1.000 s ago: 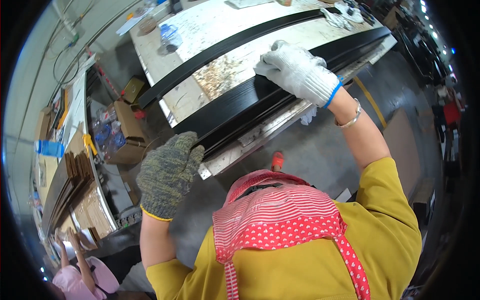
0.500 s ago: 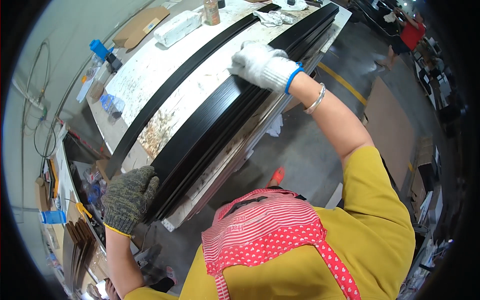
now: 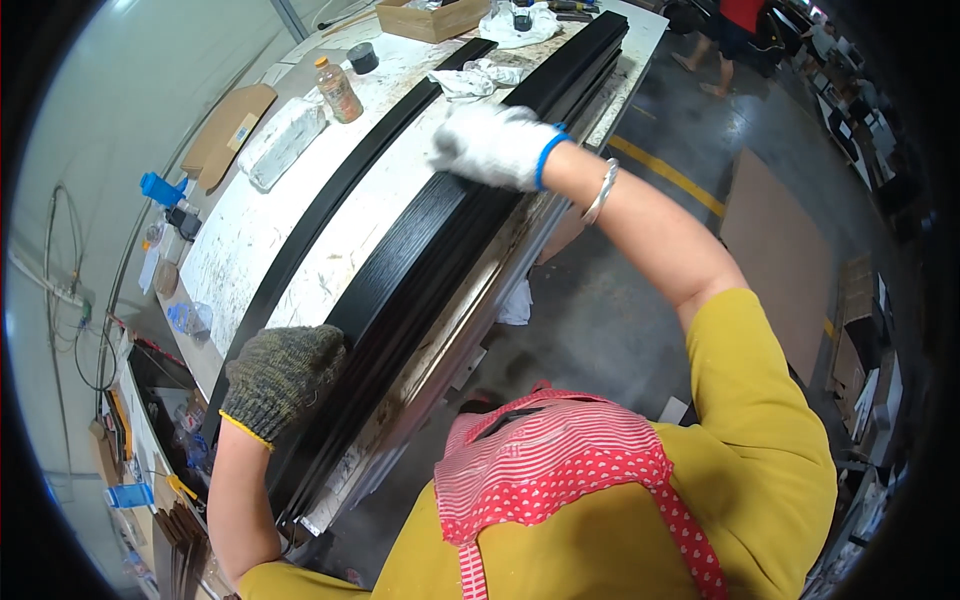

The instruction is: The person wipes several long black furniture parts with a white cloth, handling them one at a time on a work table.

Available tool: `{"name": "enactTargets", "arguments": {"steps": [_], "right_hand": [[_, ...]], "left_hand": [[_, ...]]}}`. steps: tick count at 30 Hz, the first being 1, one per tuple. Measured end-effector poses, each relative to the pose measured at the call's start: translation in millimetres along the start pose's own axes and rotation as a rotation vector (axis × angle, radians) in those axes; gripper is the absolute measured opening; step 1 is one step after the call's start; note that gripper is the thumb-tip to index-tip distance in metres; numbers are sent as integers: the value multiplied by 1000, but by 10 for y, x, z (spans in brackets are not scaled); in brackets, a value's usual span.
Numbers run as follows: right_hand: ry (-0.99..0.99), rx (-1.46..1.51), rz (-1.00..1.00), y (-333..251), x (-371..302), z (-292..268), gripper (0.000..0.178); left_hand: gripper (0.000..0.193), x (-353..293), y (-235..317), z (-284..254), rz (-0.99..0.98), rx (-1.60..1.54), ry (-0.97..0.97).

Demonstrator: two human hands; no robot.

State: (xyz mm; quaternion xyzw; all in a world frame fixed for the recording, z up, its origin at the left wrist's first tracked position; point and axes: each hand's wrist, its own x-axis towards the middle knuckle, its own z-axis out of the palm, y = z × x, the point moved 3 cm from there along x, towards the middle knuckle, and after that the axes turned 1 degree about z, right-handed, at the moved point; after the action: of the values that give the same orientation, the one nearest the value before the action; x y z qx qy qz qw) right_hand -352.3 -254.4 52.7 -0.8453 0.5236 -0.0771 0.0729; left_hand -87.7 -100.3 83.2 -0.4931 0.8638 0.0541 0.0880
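A stack of long black boards [image 3: 400,255] with a faint grain lies along the near edge of the white worktable. My left hand [image 3: 285,380], in a dark grey-green knit glove, is closed at the left edge of the stack toward its near end; its fingertips are hidden. Farther along, my right hand [image 3: 495,148], in a white knit glove with a blue cuff, is curled over the top board and slightly blurred. Whatever its fingers hold cannot be made out. A narrower black strip [image 3: 300,245] lies apart on the table, left of the stack.
Beyond the strip are a white wrapped block [image 3: 283,143], an orange-capped bottle [image 3: 338,90], a crumpled white cloth [image 3: 478,78] and a cardboard box [image 3: 432,18]. A brown panel [image 3: 775,260] leans to the right. Another person's legs [image 3: 715,55] show at the far right.
My left hand has moved away from the stack's near end, farther along its edge. The right hand stays over the top board. The view has shifted, and the far person has moved.
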Motion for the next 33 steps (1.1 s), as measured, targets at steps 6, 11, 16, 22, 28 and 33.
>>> {"name": "enactTargets", "arguments": {"steps": [6,11,16,22,28,33], "right_hand": [[276,-147,-13,970,149,-81,41],[-23,-46,117,1451,221,-311,43],[66,-62,-18,1952,332,-396,43],[-54,-107,90,2471,466,-481,34],[-103,-79,16,3065,554,-602,29],[-88,-128,-161,3662,777,-802,43]], "left_hand": [[28,1113,137,9,241,-108,213],[25,1753,312,-58,411,-53,154],[17,2073,448,-290,484,-37,53],[25,2686,680,-269,499,-28,169],[27,2817,1040,-555,165,36,-169],[22,2929,1197,-578,-27,-39,-192]]}}
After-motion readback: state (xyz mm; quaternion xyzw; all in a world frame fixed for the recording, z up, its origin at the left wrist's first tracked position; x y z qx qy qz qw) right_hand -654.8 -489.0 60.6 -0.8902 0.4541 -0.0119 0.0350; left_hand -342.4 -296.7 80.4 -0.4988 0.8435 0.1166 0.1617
